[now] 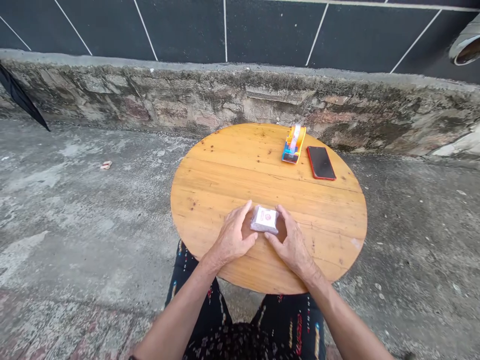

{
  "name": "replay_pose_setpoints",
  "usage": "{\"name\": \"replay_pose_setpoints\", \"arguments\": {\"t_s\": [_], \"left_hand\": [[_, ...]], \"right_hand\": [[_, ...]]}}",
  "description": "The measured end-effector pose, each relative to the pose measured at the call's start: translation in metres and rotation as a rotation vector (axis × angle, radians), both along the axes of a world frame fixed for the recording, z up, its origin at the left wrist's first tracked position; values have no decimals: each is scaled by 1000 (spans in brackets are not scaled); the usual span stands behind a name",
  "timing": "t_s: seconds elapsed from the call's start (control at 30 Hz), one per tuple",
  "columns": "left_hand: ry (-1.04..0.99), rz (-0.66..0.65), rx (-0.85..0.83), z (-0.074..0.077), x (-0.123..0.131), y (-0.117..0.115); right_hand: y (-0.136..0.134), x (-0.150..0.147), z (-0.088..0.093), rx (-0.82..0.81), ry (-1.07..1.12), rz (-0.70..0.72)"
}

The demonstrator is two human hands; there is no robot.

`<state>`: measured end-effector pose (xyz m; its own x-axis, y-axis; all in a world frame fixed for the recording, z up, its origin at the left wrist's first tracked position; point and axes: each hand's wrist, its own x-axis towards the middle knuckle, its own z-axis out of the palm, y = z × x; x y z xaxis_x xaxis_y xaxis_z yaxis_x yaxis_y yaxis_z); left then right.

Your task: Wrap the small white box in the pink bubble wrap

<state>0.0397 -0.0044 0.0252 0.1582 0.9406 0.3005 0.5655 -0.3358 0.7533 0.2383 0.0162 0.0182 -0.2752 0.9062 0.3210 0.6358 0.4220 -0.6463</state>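
Note:
A small packet [265, 219] wrapped in clear plastic, with a pink round mark on its white label, lies on the round wooden table [225, 170] near its front edge. My left hand [232, 237] cups the packet's left side, fingers curled against it. My right hand [290, 242] holds its right side the same way, thumb under the near edge. Both forearms reach in from below over my dark patterned trousers.
At the table's far right lie an orange and blue box [294, 144] and a red-edged phone [321, 162], screen dark. Rough concrete floor surrounds the table. A low stone kerb [150, 95] and a dark tiled wall stand behind. A pipe end [467, 47] shows top right.

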Motion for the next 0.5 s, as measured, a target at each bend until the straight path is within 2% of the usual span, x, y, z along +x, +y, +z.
{"name": "replay_pose_setpoints", "arguments": {"t_s": [0.5], "left_hand": [[-5, 12, 14, 0, -1, -1]], "right_hand": [[-1, 2, 5, -21, 11, 42]]}}
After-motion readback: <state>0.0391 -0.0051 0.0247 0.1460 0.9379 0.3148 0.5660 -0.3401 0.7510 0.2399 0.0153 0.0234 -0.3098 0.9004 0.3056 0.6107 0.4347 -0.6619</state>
